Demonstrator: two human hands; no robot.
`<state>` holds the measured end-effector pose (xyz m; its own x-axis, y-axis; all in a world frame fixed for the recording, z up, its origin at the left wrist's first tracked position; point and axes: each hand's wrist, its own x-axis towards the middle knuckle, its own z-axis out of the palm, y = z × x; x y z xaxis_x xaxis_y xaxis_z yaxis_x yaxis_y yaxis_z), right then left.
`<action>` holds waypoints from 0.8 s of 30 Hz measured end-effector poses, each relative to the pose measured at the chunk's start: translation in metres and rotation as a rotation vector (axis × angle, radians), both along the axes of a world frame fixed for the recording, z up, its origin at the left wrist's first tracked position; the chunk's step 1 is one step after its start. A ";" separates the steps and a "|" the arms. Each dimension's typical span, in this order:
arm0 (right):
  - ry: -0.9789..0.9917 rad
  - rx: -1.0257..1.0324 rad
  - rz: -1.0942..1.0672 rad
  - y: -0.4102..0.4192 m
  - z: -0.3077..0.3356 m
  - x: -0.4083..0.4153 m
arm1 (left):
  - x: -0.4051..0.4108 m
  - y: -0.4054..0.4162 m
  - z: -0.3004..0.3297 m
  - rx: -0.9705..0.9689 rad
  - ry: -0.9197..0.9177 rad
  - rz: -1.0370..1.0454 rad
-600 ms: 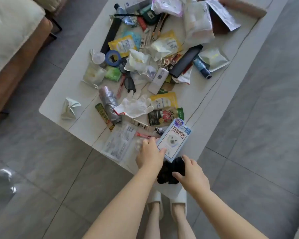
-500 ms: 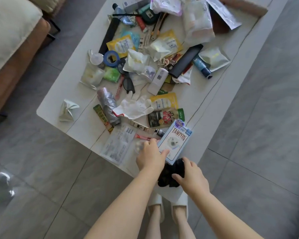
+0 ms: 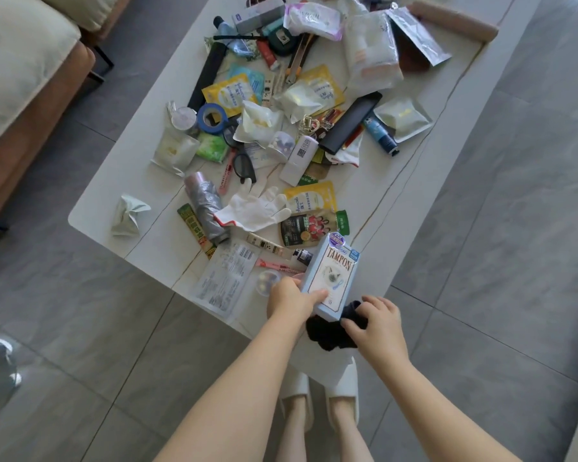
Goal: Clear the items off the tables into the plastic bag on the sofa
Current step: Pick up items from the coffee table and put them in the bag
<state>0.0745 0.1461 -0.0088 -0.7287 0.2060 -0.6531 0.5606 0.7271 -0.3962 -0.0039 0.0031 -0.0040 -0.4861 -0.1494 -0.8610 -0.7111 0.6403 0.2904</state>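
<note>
Box now tilted up off table since earlier frame; left hand grips it, right hand pinches black cloth.

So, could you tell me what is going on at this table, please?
A person stands at the near end of a cluttered white table, clearing it. The left hand grips a pale blue box, tilted up off the tabletop, and the right hand holds a black cloth at the table's edge. A white glove, blue tape and many packets are not yet cleared.
</note>
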 end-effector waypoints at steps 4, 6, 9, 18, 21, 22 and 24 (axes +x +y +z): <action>0.059 -0.158 -0.137 0.009 0.038 -0.006 | -0.002 -0.007 0.031 0.081 0.001 0.135; 0.086 -0.154 -0.141 0.012 0.059 -0.011 | -0.003 -0.013 0.052 0.106 0.034 0.175; 0.153 -0.162 -0.137 0.012 0.092 -0.019 | -0.004 -0.023 0.084 0.128 0.076 0.221; 0.131 -0.493 -0.277 -0.014 0.199 -0.048 | 0.011 -0.066 0.203 0.169 0.241 0.483; 0.041 -0.595 -0.278 -0.028 0.230 -0.060 | 0.023 -0.085 0.245 0.205 0.288 0.586; 0.011 -0.608 -0.267 -0.032 0.238 -0.064 | 0.026 -0.090 0.256 0.219 0.297 0.617; -0.017 -0.634 -0.234 -0.041 0.255 -0.071 | 0.032 -0.103 0.276 0.232 0.327 0.673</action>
<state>0.0034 0.1053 0.2457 -0.7003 -0.0694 -0.7104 0.6849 0.2152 -0.6962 0.0282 -0.0999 0.2720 -0.5893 -0.3359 -0.7348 -0.7799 -0.0009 0.6259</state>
